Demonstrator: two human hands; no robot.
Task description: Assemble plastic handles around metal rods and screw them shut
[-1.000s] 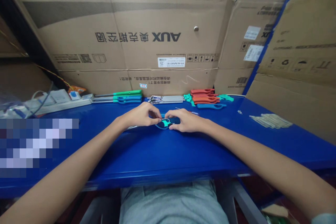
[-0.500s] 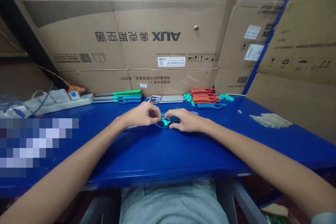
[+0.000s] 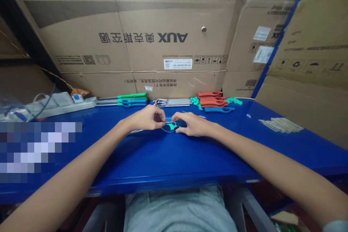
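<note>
Both my hands meet at the middle of the blue table (image 3: 168, 159). My left hand (image 3: 146, 119) is closed in a pinch, fingertips at the left end of a small blue and teal tool (image 3: 170, 127) lying on the table. My right hand (image 3: 190, 124) is closed over the tool's dark blue handle and covers most of it. A thin metal rod (image 3: 136, 131) pokes out to the left under my left wrist.
Along the back edge lie green and blue handled tools (image 3: 132, 99), a bundle of metal rods (image 3: 174, 102), and red, teal and blue plastic handles (image 3: 214, 101). Clear small parts (image 3: 280, 125) sit at the right. A power strip (image 3: 62, 103) lies far left. Cardboard boxes (image 3: 163, 36) wall the back.
Hardly anything: my left fingertips shifted slightly at the tool's end, and both hands stay on it.
</note>
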